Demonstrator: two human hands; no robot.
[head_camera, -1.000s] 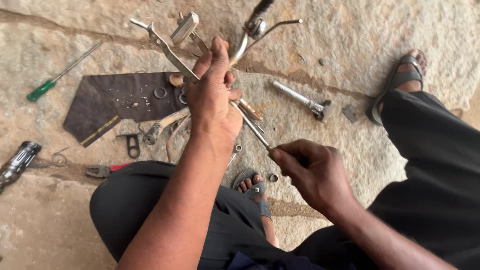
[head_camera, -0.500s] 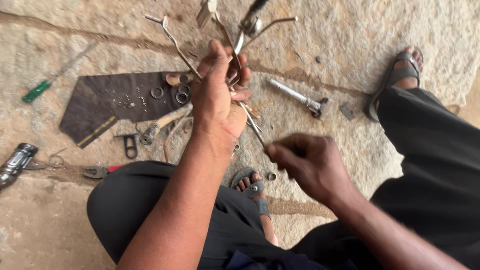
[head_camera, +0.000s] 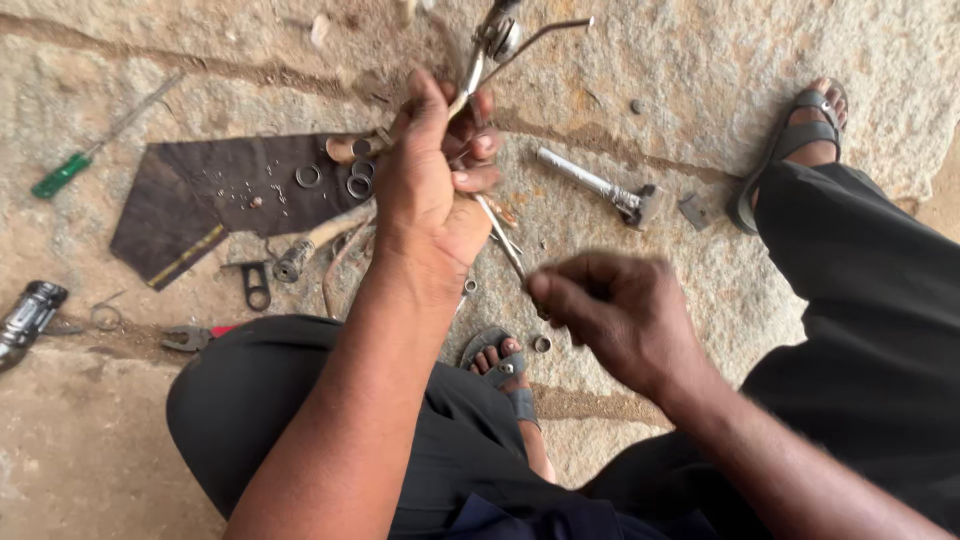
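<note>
My left hand (head_camera: 430, 190) is closed around a bundle of thin metal rods and bent levers (head_camera: 505, 45) that stick up and away from me over the stone ground. One thin rod (head_camera: 500, 238) runs down from that hand toward my right hand (head_camera: 620, 315), whose fingertips pinch its lower end. The right hand is blurred. Both hands hover above my knees, over a sandalled foot (head_camera: 500, 362).
A dark sheet (head_camera: 190, 200) with metal rings (head_camera: 358, 185) lies at the left, a green-handled screwdriver (head_camera: 62, 174) beyond it. A wooden-handled tool (head_camera: 320, 240), pliers (head_camera: 190, 338), a metal hammer-like tool (head_camera: 600, 188) and a small washer (head_camera: 541, 343) lie around. My other foot (head_camera: 800, 140) is at the right.
The left hand has turned the metal bundle more upright and drawn it slightly toward me. The right hand has shifted along the thin rod and is now blurred by motion.
</note>
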